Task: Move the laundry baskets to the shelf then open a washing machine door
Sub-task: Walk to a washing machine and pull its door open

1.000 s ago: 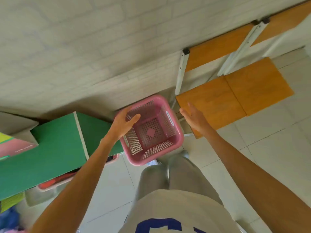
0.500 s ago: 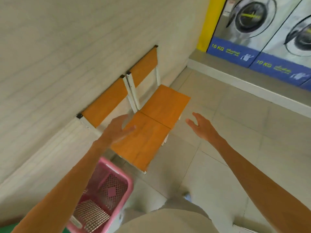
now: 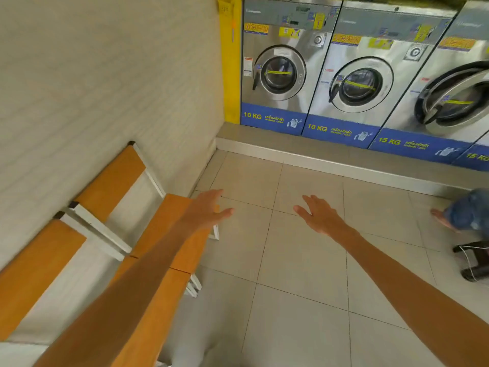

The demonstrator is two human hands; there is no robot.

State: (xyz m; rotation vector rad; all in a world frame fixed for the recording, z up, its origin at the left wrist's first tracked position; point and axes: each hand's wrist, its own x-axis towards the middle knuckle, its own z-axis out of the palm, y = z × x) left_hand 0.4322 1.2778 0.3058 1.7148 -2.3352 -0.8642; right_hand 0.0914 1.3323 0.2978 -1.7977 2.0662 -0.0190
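Note:
A row of steel washing machines stands on a raised step at the far side. The leftmost 10 KG washing machine [image 3: 277,72] has its round door shut, and so does the second 10 KG machine [image 3: 360,84]. The 15 KG machine's door [image 3: 455,95] at the right looks slightly ajar. My left hand [image 3: 205,210] and my right hand [image 3: 318,215] are stretched out over the tiled floor, both open and holding nothing, well short of the machines. No laundry basket or shelf is in view.
Two orange chairs [image 3: 182,207] with white frames stand against the left wall, under my left arm. A grey step [image 3: 330,157] runs in front of the machines. Another person's foot and jeans leg [image 3: 465,215] are at the right edge, by a dark stool base [image 3: 473,263].
The view swung right from the pink basket and green shelf to the washing machines. My left hand let go of the basket, which left the view; both hands now reach forward with nothing in them.

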